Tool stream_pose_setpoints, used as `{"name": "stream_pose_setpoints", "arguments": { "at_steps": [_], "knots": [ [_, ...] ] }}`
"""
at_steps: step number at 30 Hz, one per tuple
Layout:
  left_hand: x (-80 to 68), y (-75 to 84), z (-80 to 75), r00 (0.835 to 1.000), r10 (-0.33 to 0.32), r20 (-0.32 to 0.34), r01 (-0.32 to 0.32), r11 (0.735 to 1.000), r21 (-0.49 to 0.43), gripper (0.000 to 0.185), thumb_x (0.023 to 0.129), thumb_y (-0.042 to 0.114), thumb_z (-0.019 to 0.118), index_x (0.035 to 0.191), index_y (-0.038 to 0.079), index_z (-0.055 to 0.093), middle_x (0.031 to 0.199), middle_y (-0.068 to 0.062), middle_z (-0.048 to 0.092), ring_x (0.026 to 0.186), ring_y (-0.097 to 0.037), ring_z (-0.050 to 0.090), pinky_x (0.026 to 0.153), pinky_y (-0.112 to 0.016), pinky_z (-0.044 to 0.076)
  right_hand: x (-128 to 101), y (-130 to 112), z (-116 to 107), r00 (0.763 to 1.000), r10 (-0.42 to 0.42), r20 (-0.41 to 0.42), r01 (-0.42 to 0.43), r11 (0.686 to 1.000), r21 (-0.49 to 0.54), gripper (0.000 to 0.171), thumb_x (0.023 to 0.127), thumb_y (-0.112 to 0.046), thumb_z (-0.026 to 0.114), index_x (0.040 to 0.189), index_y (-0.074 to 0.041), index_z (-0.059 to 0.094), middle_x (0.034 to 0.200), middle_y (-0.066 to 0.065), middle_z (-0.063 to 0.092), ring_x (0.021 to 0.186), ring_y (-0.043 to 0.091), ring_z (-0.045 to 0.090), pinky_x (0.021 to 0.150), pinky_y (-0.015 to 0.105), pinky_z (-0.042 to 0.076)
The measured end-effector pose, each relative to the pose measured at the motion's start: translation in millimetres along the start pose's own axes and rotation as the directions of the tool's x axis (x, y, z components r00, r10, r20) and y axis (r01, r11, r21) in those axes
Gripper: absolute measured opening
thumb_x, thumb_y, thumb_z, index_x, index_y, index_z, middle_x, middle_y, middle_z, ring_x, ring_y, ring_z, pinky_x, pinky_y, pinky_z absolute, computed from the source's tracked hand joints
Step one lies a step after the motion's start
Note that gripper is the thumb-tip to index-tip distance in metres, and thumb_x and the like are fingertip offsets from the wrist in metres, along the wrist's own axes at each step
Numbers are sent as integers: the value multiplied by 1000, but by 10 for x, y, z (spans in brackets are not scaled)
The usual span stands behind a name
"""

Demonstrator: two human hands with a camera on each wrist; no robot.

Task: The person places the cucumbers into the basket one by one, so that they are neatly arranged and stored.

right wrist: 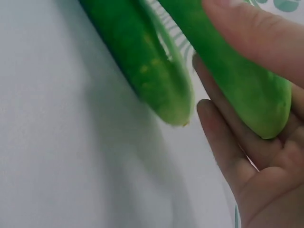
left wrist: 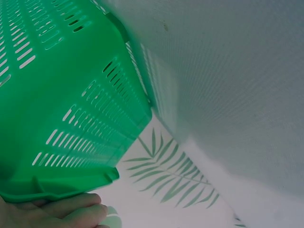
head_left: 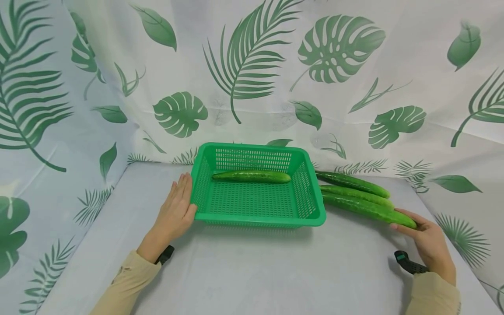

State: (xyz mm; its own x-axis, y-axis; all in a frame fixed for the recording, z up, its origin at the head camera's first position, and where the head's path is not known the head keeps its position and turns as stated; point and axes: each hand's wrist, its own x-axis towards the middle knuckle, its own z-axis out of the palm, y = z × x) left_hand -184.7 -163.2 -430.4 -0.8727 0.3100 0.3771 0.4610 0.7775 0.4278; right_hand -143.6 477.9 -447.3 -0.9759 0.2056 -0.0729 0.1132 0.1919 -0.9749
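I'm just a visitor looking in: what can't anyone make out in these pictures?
- Head view: the left ends of the three cucumbers beside the basket, hidden by its right side.
- Right wrist view: the far end of the held cucumber, cut off by the top edge; part of the right hand, cut off too.
- Left wrist view: much of the left hand, cut off at the bottom left corner.

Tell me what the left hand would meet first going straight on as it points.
The left hand would likely meet the green basket: its fingers seem against the left rim, though depth is unclear.
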Motion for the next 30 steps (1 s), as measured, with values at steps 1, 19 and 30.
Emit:
{"name": "stream_pose_setpoints", "arguments": {
  "at_steps": [1, 19, 30],
  "knots": [
    [-1, 1, -1, 1000, 0, 0, 0, 1000, 0, 66, 92, 9, 35, 151, -15, 16, 160, -28, 12, 150, -37, 7, 120, -52, 8, -3, -14, 3, 1000, -7, -7, 7, 999, 53, 55, 86, -2, 75, 138, -15, 62, 114, -25, 59, 103, -8, 49, 78, 6, 42],
    [-9, -7, -4, 1000, -1, 12, 1, 1000, -4, 65, 94, 9, 35, 152, -15, 16, 161, -27, 11, 150, -37, 6, 121, -51, 6, -39, -300, 191, 979, -23, -202, 84, 950, 300, 62, 83, 4, 75, 141, -13, 59, 129, -13, 48, 111, 0, 49, 89, 7, 41],
    [-5, 0, -7, 1000, 4, 0, -4, 1000, 0, 66, 93, 9, 35, 151, -16, 17, 160, -29, 13, 150, -38, 8, 121, -51, 8, -32, -697, 475, 957, -156, -244, 250, 871, 423, 56, 83, 15, 68, 136, -4, 61, 137, -2, 54, 122, 6, 52, 90, 11, 47]
  ]
}}
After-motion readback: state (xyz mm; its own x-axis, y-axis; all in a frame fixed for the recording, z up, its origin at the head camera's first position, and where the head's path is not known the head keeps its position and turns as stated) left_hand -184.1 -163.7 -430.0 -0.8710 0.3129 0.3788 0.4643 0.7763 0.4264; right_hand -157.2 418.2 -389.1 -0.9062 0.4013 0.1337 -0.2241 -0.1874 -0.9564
